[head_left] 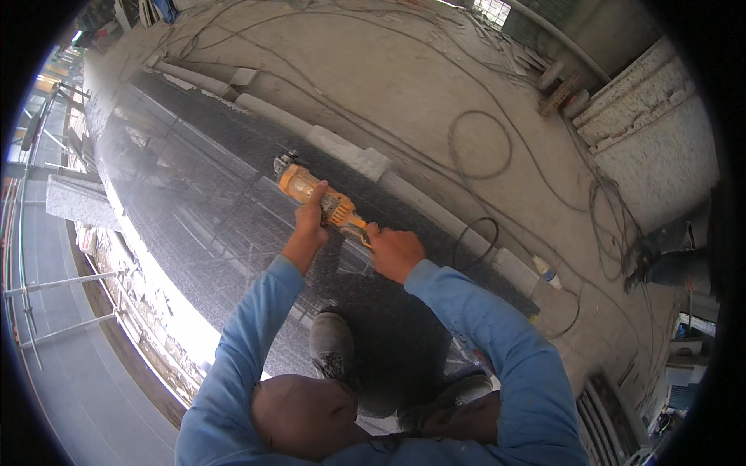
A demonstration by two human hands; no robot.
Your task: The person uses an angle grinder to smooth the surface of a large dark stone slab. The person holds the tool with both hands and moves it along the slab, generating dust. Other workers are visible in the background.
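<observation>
We hold an orange power tool (311, 190), an angle grinder by its shape, just left of the middle of the frame. Our left hand (311, 220) is wrapped around its body, and our right hand (396, 250) is closed on the rear handle, lower and to the right. The metal head (285, 162) points to the upper left, over a dark, speckled stone slab (194, 202); we cannot tell whether it touches the surface.

The slab runs from the upper left toward the lower right, with pale stone strips (351, 152) along its upper edge. We see a grey shoe (331, 342) on it below our hands, between our blue sleeves (260, 307). A pale haze blurs its left part.

Beyond the strips, long cables snake over the dusty floor (388, 81). A white bottle with a blue band (547, 272) lies by the slab's right end. A rough pale block (660, 159) stands at the right, and metal rails (62, 284) cross the left side.
</observation>
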